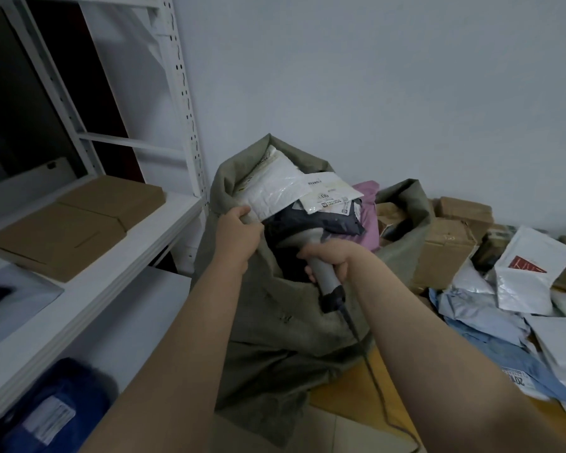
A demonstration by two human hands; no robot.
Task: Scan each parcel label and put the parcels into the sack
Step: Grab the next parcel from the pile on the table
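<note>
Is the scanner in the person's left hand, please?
No, the right hand grips the scanner, while the left hand holds the sack.

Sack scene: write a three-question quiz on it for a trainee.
1. True or false: the left hand grips the rim of the sack.
2. What does the right hand hold? A) scanner B) tape roll C) nothing
3. Fill in: the brown boxes lie on a white ___.

Key: 1 true; 2 A; 3 shelf.
</note>
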